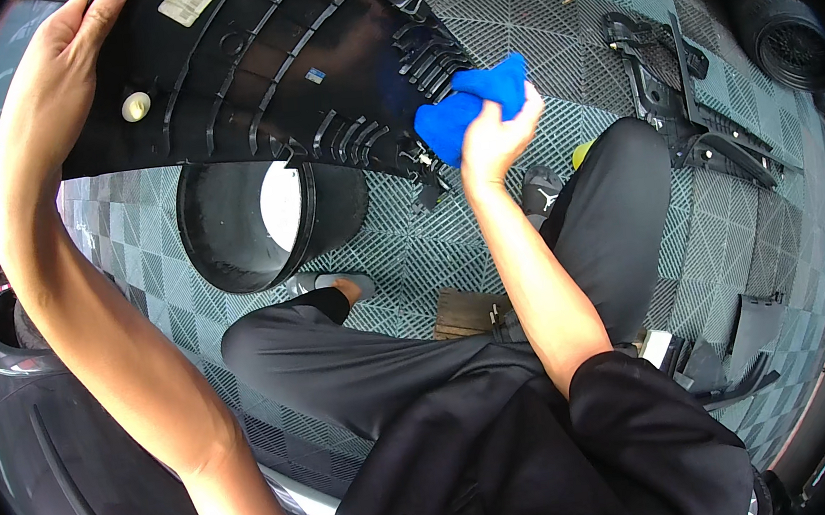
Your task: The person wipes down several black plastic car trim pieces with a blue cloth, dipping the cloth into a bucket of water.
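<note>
Overhead, hands clamped — left hand (82, 26) on black panel (262, 67), right hand (496, 138) on blue cloth (472, 105), bucket (248, 224) beneath.

Car workshop: grid floor tiles (550, 32), loose trim panels (677, 99).

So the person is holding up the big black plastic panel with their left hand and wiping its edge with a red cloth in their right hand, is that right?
Not quite: the cloth is blue, not red. The head view shows the left hand gripping the top edge of the black plastic panel, while the right hand presses the blue cloth against the panel's ribbed edge.
</note>
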`<state>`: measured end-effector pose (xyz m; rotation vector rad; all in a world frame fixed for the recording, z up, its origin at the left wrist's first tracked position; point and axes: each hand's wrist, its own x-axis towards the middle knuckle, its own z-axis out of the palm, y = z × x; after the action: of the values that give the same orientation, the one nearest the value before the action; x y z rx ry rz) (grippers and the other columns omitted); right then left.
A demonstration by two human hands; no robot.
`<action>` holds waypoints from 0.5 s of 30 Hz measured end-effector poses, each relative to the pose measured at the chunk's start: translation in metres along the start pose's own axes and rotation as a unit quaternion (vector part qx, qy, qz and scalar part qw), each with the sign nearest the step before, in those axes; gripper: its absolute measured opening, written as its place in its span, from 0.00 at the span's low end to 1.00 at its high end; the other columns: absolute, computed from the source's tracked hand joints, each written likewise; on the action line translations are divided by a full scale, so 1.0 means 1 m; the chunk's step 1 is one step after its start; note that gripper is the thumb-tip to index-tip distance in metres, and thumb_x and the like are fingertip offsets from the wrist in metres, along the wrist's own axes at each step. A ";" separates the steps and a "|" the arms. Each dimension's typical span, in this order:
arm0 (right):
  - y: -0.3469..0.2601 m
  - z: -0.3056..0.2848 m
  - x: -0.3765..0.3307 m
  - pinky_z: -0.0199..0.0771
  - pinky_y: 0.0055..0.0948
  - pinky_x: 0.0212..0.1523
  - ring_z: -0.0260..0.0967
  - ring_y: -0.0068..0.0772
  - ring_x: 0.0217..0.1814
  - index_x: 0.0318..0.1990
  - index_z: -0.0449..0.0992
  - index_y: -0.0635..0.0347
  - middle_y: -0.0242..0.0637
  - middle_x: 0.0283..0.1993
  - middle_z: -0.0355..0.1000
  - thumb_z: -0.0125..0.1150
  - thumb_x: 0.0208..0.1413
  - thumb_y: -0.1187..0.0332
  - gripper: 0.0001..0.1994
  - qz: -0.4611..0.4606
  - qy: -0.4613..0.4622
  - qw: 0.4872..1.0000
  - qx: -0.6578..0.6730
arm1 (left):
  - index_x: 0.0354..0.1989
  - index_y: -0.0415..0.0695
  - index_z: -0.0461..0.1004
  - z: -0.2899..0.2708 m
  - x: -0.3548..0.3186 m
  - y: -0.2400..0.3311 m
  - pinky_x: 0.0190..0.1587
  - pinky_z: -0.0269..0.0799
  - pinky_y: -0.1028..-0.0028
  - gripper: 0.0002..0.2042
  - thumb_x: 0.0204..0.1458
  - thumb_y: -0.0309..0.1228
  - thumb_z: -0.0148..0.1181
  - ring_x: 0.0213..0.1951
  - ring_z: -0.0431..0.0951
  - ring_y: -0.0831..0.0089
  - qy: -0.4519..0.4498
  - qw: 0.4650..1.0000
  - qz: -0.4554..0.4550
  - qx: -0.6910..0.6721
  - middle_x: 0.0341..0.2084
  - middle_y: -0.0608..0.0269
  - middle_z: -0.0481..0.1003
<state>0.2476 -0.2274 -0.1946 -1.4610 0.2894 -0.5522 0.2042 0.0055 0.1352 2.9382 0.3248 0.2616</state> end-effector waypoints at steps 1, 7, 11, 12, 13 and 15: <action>-0.001 0.004 -0.001 0.67 0.39 0.56 0.68 0.44 0.51 0.50 0.70 0.68 0.45 0.47 0.68 0.58 0.50 0.80 0.17 -0.029 -0.029 0.999 0.008 | 0.61 0.40 0.71 -0.001 0.001 0.001 0.51 0.71 0.80 0.26 0.66 0.50 0.48 0.44 0.78 0.80 -0.007 1.000 -0.005 0.000 0.42 0.64 0.80; 0.016 0.017 0.002 0.70 0.41 0.48 0.67 0.51 0.47 0.61 0.71 0.62 0.49 0.45 0.63 0.60 0.43 0.82 0.31 -0.182 -0.235 0.943 -0.149 | 0.61 0.41 0.71 -0.002 0.010 -0.025 0.51 0.70 0.80 0.26 0.66 0.50 0.48 0.45 0.78 0.80 0.006 0.999 0.045 -0.014 0.43 0.65 0.80; 0.006 0.012 0.001 0.71 0.42 0.49 0.68 0.53 0.47 0.59 0.71 0.60 0.51 0.44 0.66 0.59 0.43 0.84 0.30 -0.169 -0.230 0.938 -0.195 | 0.62 0.43 0.71 -0.003 0.008 -0.021 0.52 0.70 0.79 0.26 0.66 0.51 0.48 0.45 0.78 0.80 -0.004 0.999 0.001 -0.042 0.43 0.65 0.80; 0.002 0.013 0.005 0.71 0.42 0.49 0.69 0.54 0.47 0.58 0.72 0.60 0.51 0.43 0.66 0.59 0.43 0.84 0.29 -0.144 -0.236 0.946 -0.168 | 0.62 0.44 0.71 -0.002 0.008 -0.025 0.52 0.70 0.79 0.26 0.66 0.51 0.48 0.45 0.78 0.80 -0.003 0.999 -0.005 -0.042 0.44 0.65 0.80; 0.001 0.017 0.011 0.71 0.42 0.49 0.69 0.54 0.47 0.57 0.73 0.60 0.50 0.43 0.67 0.59 0.43 0.84 0.28 -0.123 -0.238 0.953 -0.140 | 0.63 0.45 0.71 -0.002 0.009 -0.028 0.52 0.70 0.78 0.26 0.66 0.51 0.47 0.45 0.78 0.80 -0.001 0.999 -0.010 -0.040 0.44 0.65 0.80; 0.019 0.013 0.028 0.72 0.41 0.49 0.71 0.53 0.46 0.52 0.76 0.56 0.48 0.42 0.68 0.57 0.44 0.84 0.25 -0.103 -0.257 0.957 -0.080 | 0.63 0.46 0.71 -0.002 0.013 -0.029 0.53 0.70 0.78 0.26 0.65 0.52 0.47 0.46 0.78 0.79 -0.002 0.999 -0.012 -0.038 0.44 0.64 0.80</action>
<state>0.2811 -0.2300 -0.2081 -1.7466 -0.2374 -0.2987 0.2107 0.0369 0.1331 2.8583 0.3407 0.2577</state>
